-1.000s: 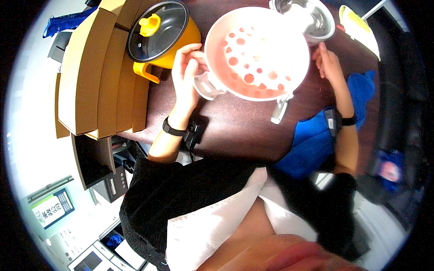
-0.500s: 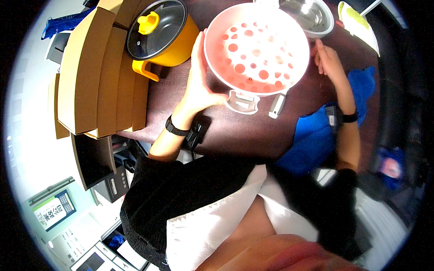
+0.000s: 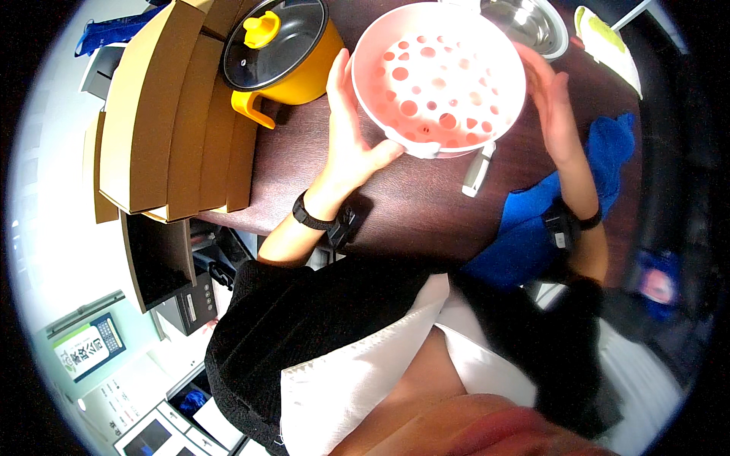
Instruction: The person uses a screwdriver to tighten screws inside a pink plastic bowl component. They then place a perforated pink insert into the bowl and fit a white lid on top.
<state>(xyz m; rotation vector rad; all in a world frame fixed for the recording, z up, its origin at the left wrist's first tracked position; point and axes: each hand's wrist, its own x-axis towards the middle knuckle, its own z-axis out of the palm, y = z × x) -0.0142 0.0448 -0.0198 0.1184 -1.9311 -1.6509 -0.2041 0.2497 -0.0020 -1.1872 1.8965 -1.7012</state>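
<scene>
A pink colander (image 3: 430, 83) with round holes in its brightly lit bottom is between my hands at the top middle, tilted toward me. My left hand (image 3: 353, 133) grips its left side, fingers up along the wall and thumb at the near rim. That thumb presses by a pale clip-like tab (image 3: 420, 149) on the rim. Around the right side curls my right hand (image 3: 553, 114), its fingers partly hidden by the colander and its thumb raised. A light-coloured handle (image 3: 478, 171) sticks out from below the colander; what it belongs to is hidden.
Left of the colander stands a yellow pot (image 3: 312, 72) with a dark glass lid. Cardboard boxes (image 3: 148, 114) line the left table edge. A steel bowl (image 3: 532, 30) lies behind right, a white-and-green item (image 3: 608, 49) beyond it. A blue cloth (image 3: 525, 228) lies under my right forearm.
The pale tab hung down at the near rim and now sits up against it, under my left thumb. My right hand has come in from the right to the colander's side.
</scene>
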